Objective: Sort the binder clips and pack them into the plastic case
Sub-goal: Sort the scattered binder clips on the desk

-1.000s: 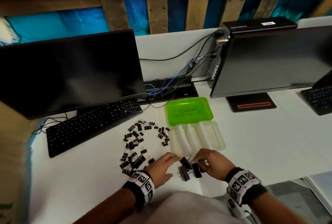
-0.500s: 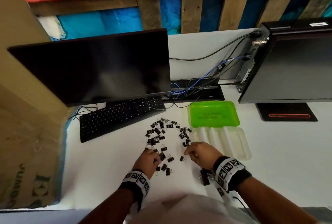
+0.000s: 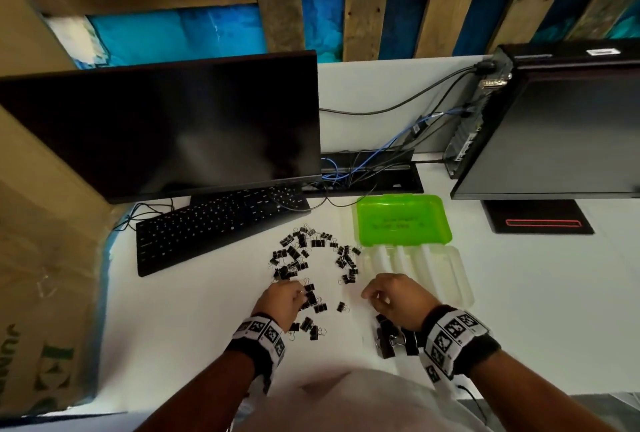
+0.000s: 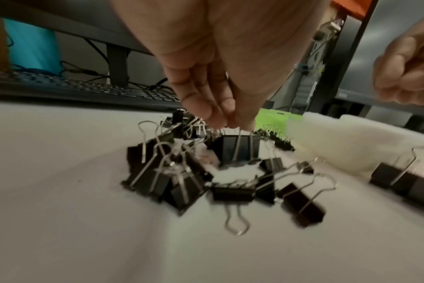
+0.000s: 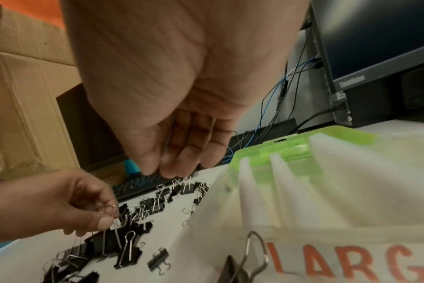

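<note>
Many small black binder clips (image 3: 301, 258) lie scattered on the white desk (image 3: 194, 334). My left hand (image 3: 299, 295) is down among the nearest ones; in the left wrist view its fingertips (image 4: 213, 116) pinch the wire handles of one black clip (image 4: 237, 147). My right hand (image 3: 372, 296) hovers left of the plastic case, fingers loosely curled and holding nothing (image 5: 172, 170). A few larger clips (image 3: 388, 338) lie under my right wrist. The case's clear ribbed tray (image 3: 450, 276) lies open, its green lid (image 3: 401, 220) folded back; no clips show in it.
A black keyboard (image 3: 214, 224) and a dark monitor (image 3: 166, 127) stand behind the clips. A second monitor (image 3: 561, 134) with its base (image 3: 536, 222) is at the right. Cables (image 3: 363, 168) run along the back. A cardboard box (image 3: 41, 258) borders the desk's left side.
Both hands left the larger clips near the desk's front edge. My left hand moved to the small clips and pinched one; my right hand came away with nothing in it.
</note>
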Demonstrator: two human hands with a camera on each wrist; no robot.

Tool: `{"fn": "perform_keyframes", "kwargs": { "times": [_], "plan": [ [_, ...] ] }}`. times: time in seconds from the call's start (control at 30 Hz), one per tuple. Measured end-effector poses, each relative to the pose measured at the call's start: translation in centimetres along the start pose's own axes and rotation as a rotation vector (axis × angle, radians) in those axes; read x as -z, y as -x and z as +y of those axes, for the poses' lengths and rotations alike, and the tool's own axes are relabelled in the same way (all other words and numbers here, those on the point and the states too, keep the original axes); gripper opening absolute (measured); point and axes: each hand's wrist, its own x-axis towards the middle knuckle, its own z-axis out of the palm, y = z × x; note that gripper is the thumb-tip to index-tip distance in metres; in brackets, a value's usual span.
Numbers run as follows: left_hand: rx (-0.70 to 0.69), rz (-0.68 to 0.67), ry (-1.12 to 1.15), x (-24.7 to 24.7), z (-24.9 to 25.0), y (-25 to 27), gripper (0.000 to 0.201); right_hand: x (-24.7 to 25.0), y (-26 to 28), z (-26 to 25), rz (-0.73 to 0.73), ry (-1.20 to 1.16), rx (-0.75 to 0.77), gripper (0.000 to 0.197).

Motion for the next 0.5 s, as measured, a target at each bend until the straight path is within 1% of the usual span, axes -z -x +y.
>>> {"fn": "perform_keyframes", "kwargs": {
  "times": [0.03,0.07,0.13,0.2,0.23,0.3,0.37,0.5],
  "plan": [
    [-0.005,0.015,-0.011,0.0,0.2,0.0,0.012,0.3,0.5,-0.3,-0.029,-0.02,0.008,0.018],
    [-0.021,0.035,-0.024,0.1,0.5,0.0,0.011,0.3,1.1,-0.5,-0.088,-0.029,0.028,0.021],
    [-0.095,0.057,-0.035,0.2,1.4,0.5,0.009,-0.6,2.2,-0.6,-0.215,0.062,0.127,0.033],
    [-0.199,-0.012,-0.035,0.2,2.6,1.3,0.009,-2.1,3.0,-0.3,-0.286,0.209,0.227,0.035],
    [-0.242,-0.073,-0.035,0.0,3.3,1.5,0.01,-2.8,3.3,-0.1,-0.303,0.279,0.239,0.033],
    [-0.302,-0.199,-0.035,-0.9,4.4,1.6,0.013,-3.5,3.7,0.6,-0.282,0.355,0.226,0.028],
    [-0.344,-0.293,-0.039,-2.0,5.6,1.7,0.015,-3.6,4.1,1.4,-0.228,0.373,0.199,0.023],
    [-0.391,-0.389,-0.083,-4.4,7.4,1.5,0.015,-3.5,5.0,3.1,-0.195,0.341,0.137,0.02]
  ]
}}
